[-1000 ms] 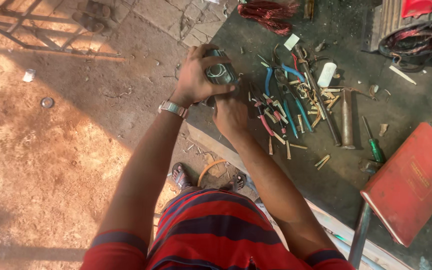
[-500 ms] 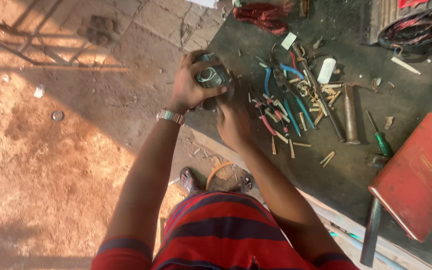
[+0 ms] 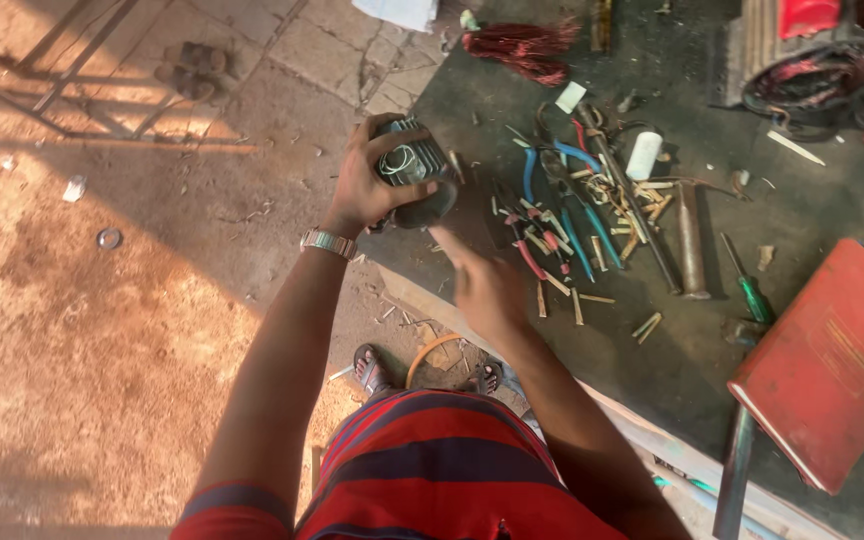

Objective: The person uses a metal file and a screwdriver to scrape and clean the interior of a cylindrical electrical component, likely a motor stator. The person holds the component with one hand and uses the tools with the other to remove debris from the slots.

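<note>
At centre frame the right hand (image 3: 487, 290) is blurred, fingers loosely open, holding nothing, just below the motor (image 3: 412, 180). The left hand (image 3: 367, 185) grips that motor at the surface (image 3: 752, 200) edge, upper centre. Pliers (image 3: 562, 195) and a red book (image 3: 832, 365) lie to the right.

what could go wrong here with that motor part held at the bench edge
The left hand alone grips the finned motor part at the workbench edge; if it slips, it may fall towards the sandalled feet. The right hand hovers beside loose pliers and could snag them.
</note>
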